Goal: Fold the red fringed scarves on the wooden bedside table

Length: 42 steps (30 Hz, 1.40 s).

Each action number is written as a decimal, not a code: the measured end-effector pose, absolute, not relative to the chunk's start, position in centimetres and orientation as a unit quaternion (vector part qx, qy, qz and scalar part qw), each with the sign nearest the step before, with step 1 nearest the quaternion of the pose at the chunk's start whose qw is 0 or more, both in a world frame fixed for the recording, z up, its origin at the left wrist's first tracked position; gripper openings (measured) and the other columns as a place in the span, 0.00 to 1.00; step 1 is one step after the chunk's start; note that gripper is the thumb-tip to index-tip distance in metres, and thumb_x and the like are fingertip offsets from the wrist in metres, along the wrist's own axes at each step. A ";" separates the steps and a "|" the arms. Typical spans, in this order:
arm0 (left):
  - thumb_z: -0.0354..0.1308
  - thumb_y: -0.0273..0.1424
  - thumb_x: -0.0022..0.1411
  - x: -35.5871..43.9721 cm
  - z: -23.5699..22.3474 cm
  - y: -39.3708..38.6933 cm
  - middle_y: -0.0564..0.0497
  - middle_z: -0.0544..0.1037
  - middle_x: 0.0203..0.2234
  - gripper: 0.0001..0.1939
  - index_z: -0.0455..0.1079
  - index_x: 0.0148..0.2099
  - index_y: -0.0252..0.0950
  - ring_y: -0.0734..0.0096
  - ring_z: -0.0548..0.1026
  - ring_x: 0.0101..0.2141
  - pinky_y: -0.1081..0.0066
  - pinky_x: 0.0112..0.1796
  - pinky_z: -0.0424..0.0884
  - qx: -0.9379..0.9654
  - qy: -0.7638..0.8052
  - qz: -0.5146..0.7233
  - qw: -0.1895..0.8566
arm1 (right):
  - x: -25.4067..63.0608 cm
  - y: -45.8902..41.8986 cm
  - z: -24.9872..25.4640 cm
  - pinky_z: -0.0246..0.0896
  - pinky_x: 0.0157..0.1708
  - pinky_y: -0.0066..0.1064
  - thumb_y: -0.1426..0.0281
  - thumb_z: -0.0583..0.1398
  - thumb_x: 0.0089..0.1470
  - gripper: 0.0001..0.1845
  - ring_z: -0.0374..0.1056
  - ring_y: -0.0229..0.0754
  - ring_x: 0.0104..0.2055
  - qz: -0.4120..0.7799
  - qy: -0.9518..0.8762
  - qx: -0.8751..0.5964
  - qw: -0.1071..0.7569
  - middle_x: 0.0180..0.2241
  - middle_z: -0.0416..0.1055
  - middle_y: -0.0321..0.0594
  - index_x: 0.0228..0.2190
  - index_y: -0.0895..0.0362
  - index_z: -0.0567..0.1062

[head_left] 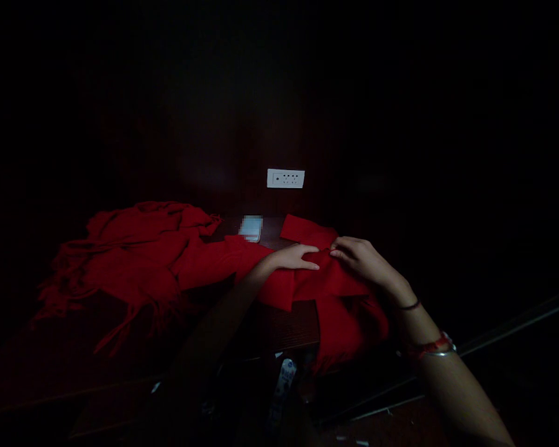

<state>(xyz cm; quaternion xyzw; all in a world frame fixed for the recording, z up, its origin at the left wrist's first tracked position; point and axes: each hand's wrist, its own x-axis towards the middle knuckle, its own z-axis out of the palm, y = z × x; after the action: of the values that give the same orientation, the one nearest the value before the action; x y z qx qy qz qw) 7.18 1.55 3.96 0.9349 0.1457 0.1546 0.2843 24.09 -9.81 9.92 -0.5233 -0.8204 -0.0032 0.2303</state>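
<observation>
A red fringed scarf [209, 264] lies spread across a dark wooden surface. Its left part is bunched, with tassels trailing off, and its right part is folded over, with a piece hanging past the edge. My left hand [294, 256] rests on the folded part, thumb apart from the fingers. Just to its right, my right hand [361, 257] pinches a bit of the red cloth between thumb and fingers. Bracelets are on my right wrist.
Behind the scarf lies a small pale rectangular object [251, 228], blurred out. A white power socket [286, 179] is on the dark wall. Below the surface's edge is a white-and-blue item [285, 375] that I cannot make out. Most of the surroundings are very dark.
</observation>
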 end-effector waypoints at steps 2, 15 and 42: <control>0.57 0.35 0.51 7.9 4.3 1.9 0.50 0.71 0.38 0.16 0.65 0.42 0.33 0.70 0.68 0.39 0.72 0.39 0.62 0.922 0.142 0.161 0.322 | 24.3 -10.2 9.8 0.56 0.34 0.27 0.68 0.52 0.51 0.08 0.62 0.37 0.32 -0.024 -0.814 -0.534 0.227 0.31 0.66 0.41 0.30 0.58 0.68; 0.51 0.21 0.49 6.2 6.2 0.1 0.52 0.70 0.31 0.08 0.64 0.33 0.36 0.71 0.66 0.35 0.75 0.38 0.60 0.993 0.047 0.030 0.106 | 23.5 -16.8 1.5 0.60 0.37 0.32 0.76 0.49 0.51 0.09 0.62 0.40 0.37 -0.055 -0.806 -0.566 0.163 0.35 0.64 0.43 0.32 0.56 0.67; 0.58 0.22 0.44 5.7 6.9 -1.0 0.53 0.67 0.28 0.05 0.69 0.27 0.35 0.73 0.66 0.32 0.77 0.35 0.60 0.994 0.039 -0.033 0.100 | 24.7 -12.4 2.3 0.58 0.35 0.29 0.67 0.49 0.52 0.12 0.65 0.39 0.33 0.045 -0.740 -0.630 0.232 0.30 0.69 0.43 0.30 0.58 0.71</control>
<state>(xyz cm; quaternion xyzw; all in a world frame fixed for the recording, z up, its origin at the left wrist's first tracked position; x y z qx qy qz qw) 5.74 -0.98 6.94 0.9936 0.0388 -0.0335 0.1003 24.72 -12.39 2.28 -0.6300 -0.7398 0.0450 0.2321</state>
